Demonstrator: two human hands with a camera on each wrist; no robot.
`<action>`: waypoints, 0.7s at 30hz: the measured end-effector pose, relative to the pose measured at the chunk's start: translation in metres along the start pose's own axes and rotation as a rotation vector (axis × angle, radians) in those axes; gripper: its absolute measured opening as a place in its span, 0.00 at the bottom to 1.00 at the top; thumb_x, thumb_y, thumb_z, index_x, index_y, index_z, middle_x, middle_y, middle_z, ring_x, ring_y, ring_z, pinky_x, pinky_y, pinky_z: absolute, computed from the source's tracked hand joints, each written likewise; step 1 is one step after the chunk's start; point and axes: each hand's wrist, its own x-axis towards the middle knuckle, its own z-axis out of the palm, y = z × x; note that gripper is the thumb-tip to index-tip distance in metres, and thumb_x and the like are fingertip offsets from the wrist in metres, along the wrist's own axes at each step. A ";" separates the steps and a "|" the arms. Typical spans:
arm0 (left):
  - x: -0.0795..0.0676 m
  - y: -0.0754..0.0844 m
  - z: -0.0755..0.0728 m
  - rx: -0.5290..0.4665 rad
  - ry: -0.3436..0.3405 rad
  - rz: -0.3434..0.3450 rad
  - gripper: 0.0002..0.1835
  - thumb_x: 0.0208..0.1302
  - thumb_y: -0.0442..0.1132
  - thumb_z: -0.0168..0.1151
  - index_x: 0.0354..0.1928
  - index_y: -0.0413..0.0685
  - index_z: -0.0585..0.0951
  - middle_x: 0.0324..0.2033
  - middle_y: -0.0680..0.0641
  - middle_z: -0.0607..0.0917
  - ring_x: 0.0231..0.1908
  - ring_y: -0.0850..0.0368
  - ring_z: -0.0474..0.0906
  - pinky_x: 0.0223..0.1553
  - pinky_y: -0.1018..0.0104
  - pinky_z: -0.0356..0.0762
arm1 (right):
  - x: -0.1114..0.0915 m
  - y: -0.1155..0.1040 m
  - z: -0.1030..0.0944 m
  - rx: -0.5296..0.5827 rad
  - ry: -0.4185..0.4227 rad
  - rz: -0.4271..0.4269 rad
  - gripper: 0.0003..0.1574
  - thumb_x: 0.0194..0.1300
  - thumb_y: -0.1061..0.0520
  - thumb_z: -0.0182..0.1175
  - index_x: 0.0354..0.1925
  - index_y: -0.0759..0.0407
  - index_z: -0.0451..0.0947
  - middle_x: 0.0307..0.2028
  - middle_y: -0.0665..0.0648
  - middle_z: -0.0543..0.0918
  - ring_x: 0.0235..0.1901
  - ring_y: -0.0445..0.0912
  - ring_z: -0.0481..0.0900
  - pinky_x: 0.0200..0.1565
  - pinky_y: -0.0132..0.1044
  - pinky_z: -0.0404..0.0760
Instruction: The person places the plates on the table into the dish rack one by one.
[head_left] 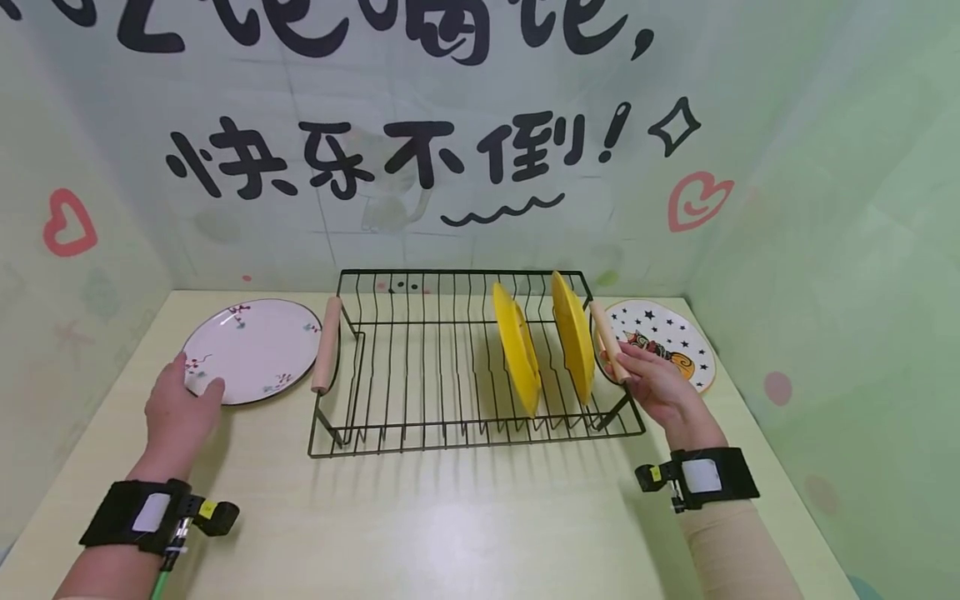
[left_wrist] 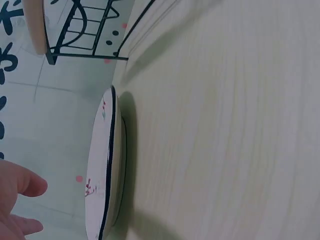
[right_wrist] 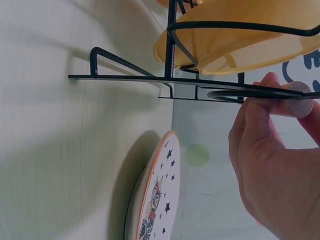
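A black wire dish rack [head_left: 450, 425] with wooden handles stands mid-table. Two yellow plates [head_left: 517, 350] lean upright in its right half. My right hand [head_left: 663, 387] grips the rack's right wooden handle [head_left: 609, 340], fingers curled round it in the right wrist view. At the left, my left hand [head_left: 180, 408] hovers over the near left edge of a white oval plate [head_left: 255, 350] with small floral sprigs and a dark rim. The left wrist view shows that hand's thumb and finger [left_wrist: 32, 185] spread apart above this plate, holding nothing.
A white plate with stars and a cartoon figure [head_left: 663, 321] lies right of the rack, partly behind my right hand. Decorated walls enclose the wooden table [head_left: 450, 533] at the back and sides. The rack's left wooden handle [head_left: 327, 346] is close to the floral plate.
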 end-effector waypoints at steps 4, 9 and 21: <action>0.008 -0.007 -0.006 0.005 -0.010 -0.068 0.42 0.69 0.46 0.44 0.70 0.31 0.33 0.67 0.26 0.39 0.64 0.30 0.36 0.61 0.38 0.43 | 0.000 0.000 0.000 0.005 0.000 0.005 0.14 0.65 0.64 0.55 0.49 0.56 0.73 0.41 0.57 0.82 0.37 0.45 0.81 0.41 0.27 0.76; 0.014 -0.013 -0.011 -0.006 -0.059 -0.160 0.44 0.69 0.49 0.43 0.69 0.32 0.29 0.67 0.27 0.35 0.64 0.29 0.34 0.61 0.37 0.43 | 0.001 0.000 0.001 0.009 -0.006 0.005 0.15 0.65 0.64 0.55 0.51 0.58 0.72 0.41 0.57 0.82 0.36 0.45 0.81 0.41 0.28 0.77; 0.043 -0.046 -0.002 -0.353 -0.150 -0.505 0.50 0.66 0.55 0.48 0.70 0.37 0.27 0.69 0.32 0.37 0.51 0.46 0.62 0.46 0.63 0.72 | 0.001 -0.001 0.001 -0.029 -0.007 0.006 0.25 0.66 0.62 0.54 0.60 0.62 0.63 0.42 0.56 0.83 0.33 0.43 0.81 0.34 0.25 0.77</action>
